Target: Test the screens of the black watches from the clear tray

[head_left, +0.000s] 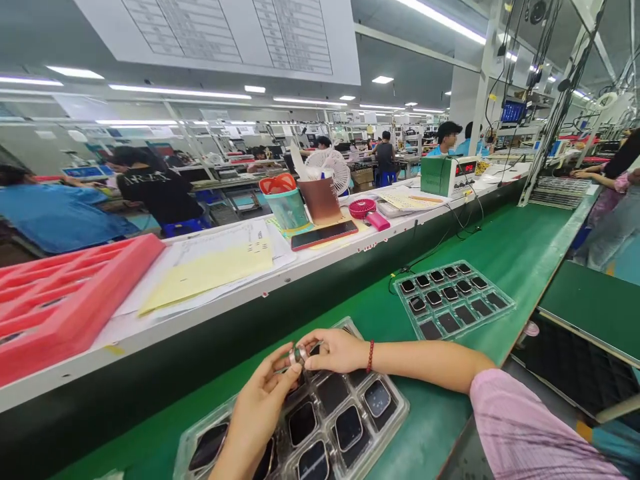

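Observation:
My left hand (263,393) and my right hand (337,351) meet above a clear plastic tray (403,408). Between their fingertips is a small shiny silver-pink piece (296,356), pinched from both sides. Its exact kind is hard to make out, as the fingers cover part of it. Below lie several dark square parts with rounded corners and pale metal rims, like watch faces (349,428), in the tray's compartments. Other compartments show a plain dark bottom. My left forearm and both hands hide part of the tray.
A second clear tray (509,305) with similar dark squares lies further right on the green bench (530,230). Along the white shelf (295,272) are a red foam tray (95,300), yellow paper (210,270), a phone (325,235), a pink fan (363,209) and a green instrument (440,177).

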Motion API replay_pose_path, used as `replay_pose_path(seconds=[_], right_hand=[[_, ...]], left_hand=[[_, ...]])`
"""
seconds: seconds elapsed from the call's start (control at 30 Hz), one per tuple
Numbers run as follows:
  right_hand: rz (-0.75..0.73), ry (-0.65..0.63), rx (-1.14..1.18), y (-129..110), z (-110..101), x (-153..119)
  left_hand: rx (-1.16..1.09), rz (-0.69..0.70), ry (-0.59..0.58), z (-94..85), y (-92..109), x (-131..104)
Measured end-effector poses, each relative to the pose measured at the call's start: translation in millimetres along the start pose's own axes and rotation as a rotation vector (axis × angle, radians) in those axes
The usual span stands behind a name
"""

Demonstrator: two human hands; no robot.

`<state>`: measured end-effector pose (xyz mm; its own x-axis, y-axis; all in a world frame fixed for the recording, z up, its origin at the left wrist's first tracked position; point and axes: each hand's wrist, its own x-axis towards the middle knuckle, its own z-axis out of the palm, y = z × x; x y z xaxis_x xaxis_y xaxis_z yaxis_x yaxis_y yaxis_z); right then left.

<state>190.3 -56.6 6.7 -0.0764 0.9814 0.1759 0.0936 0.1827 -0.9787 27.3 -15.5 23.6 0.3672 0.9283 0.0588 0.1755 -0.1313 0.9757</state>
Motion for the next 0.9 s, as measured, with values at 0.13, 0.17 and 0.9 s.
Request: replay_pose_path(seconds=[0.13, 0.17, 0.9], right_hand=[[-0.012, -0.001, 0.013, 2.0, 0.0, -0.1], [-0.002, -0.004, 0.022, 2.6, 0.1, 0.7], [0.043, -0.047, 0.054, 11.2, 0.7, -4.6]], left_hand=[[-0.042, -0.073, -0.063, -0.9, 3.0, -1.3], [-0.052, -0.090, -0.067, -1.0, 4.8, -1.6], [-0.184, 0.000, 0.010, 3.2, -7.4, -8.4]])
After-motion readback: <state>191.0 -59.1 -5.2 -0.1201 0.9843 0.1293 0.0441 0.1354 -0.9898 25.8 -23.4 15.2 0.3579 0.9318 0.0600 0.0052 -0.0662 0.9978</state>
